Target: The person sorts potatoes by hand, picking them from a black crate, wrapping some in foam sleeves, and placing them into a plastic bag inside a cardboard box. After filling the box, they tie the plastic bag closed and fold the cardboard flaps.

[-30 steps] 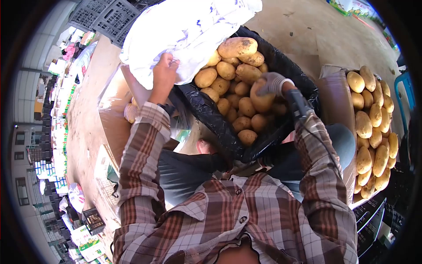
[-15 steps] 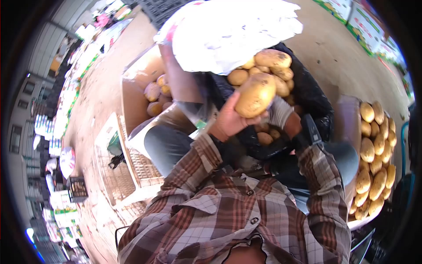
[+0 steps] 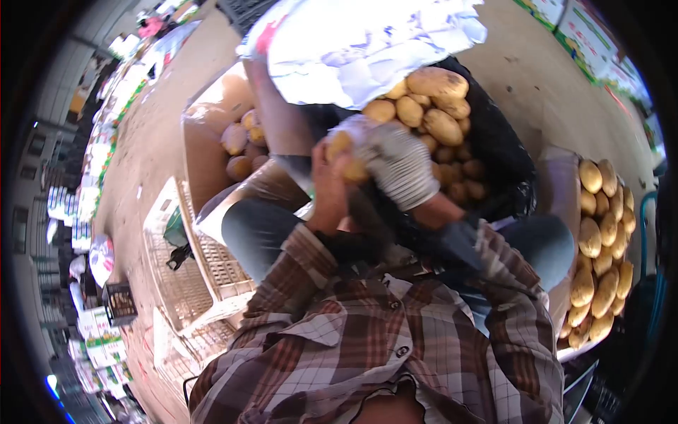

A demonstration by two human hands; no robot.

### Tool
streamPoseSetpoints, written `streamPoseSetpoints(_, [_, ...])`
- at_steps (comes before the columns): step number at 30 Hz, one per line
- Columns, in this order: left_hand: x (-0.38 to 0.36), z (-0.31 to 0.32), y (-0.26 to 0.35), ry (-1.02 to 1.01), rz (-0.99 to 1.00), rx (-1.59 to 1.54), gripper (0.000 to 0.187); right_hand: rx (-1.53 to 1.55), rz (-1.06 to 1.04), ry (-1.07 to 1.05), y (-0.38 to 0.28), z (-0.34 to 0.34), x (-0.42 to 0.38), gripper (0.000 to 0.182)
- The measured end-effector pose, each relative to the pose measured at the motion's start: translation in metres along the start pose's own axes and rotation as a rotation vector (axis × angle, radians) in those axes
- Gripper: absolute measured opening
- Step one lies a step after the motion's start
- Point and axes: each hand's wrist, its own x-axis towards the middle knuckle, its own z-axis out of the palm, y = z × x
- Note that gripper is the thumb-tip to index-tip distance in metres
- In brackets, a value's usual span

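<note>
My bare left hand (image 3: pixel 329 189) is wrapped round a yellow potato (image 3: pixel 340 146), left of the box in front of me. My right hand (image 3: pixel 399 164), in a whitish ribbed glove, lies over the same potato from the right; its fingertips are blurred and partly hide the potato. Below and beyond the hands, a black plastic bag (image 3: pixel 503 134) lines a box between my legs. Loose potatoes (image 3: pixel 443 127) of various sizes fill it. A crumpled white sheet (image 3: pixel 367 53) covers its far side.
To the left stand a cardboard box (image 3: pixel 205 134) with several potatoes and pale plastic crates (image 3: pixel 226 265). On the right, a box holds rows of potatoes (image 3: pixel 604 240). Printed cartons (image 3: pixel 586 35) stand at the far right.
My left hand has moved left with the potato and turned it. My gloved right hand has come up out of the black-lined box onto that potato.
</note>
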Motion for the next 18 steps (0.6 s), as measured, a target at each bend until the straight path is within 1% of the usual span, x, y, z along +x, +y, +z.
streamPoseSetpoints(1, [0.007,-0.008,0.002,-0.029,0.042,-0.027,0.042,-0.051,-0.026,-0.085,-0.015,0.007,-0.009,0.016])
streamPoseSetpoints(2, [0.017,-0.017,0.006,-0.054,0.091,-0.055,0.040,-0.005,0.055,-0.147,-0.021,0.020,-0.017,0.017])
streamPoseSetpoints(3, [0.031,-0.025,0.019,0.132,-0.045,0.069,0.037,0.154,0.152,-0.347,-0.028,0.016,-0.018,0.018])
streamPoseSetpoints(4, [0.041,-0.038,0.032,0.209,0.019,0.131,0.039,0.146,0.168,-0.439,-0.031,0.013,-0.019,0.021])
streamPoseSetpoints(6, [0.059,-0.061,0.061,0.376,0.131,0.271,0.044,0.152,0.283,-0.548,-0.007,0.012,-0.019,0.023])
streamPoseSetpoints(7, [0.060,-0.064,0.081,0.323,0.264,0.329,0.049,0.036,0.334,-0.628,0.020,0.005,-0.012,0.028])
streamPoseSetpoints(8, [0.068,-0.082,0.098,0.269,0.400,0.384,0.055,-0.002,0.467,-0.747,0.043,-0.012,-0.001,0.032])
streamPoseSetpoints(9, [0.079,-0.104,0.110,0.260,0.392,0.388,0.055,0.021,0.793,-0.945,0.058,-0.037,0.017,0.036])
streamPoseSetpoints(11, [0.097,-0.146,0.134,0.300,0.628,1.339,0.054,-0.253,0.629,-0.844,0.154,-0.033,-0.014,0.042])
streamPoseSetpoints(12, [0.103,-0.154,0.136,0.297,0.627,1.346,0.054,-0.326,0.838,-0.792,0.161,-0.045,-0.012,0.044])
streamPoseSetpoints(13, [0.110,-0.162,0.136,0.153,0.499,1.518,0.050,-0.320,0.835,-0.789,0.167,-0.046,-0.019,0.044])
streamPoseSetpoints(14, [0.110,-0.150,0.143,0.010,0.363,1.680,0.046,-0.339,0.862,-0.808,0.171,-0.040,-0.029,0.047])
streamPoseSetpoints(15, [0.112,-0.132,0.137,-0.141,0.301,1.421,0.038,-0.360,0.886,-0.822,0.175,-0.030,-0.037,0.049])
streamPoseSetpoints(16, [0.113,-0.108,0.126,-0.132,0.251,1.363,0.036,-0.356,0.878,-0.812,0.176,-0.016,-0.044,0.049])
streamPoseSetpoints(17, [0.103,-0.075,0.116,-0.200,0.289,1.216,0.033,-0.373,0.888,-0.903,0.176,0.000,-0.054,0.050])
streamPoseSetpoints(18, [0.104,-0.050,0.102,-0.274,0.345,1.175,0.031,-0.391,0.900,-0.995,0.176,0.014,-0.064,0.050])
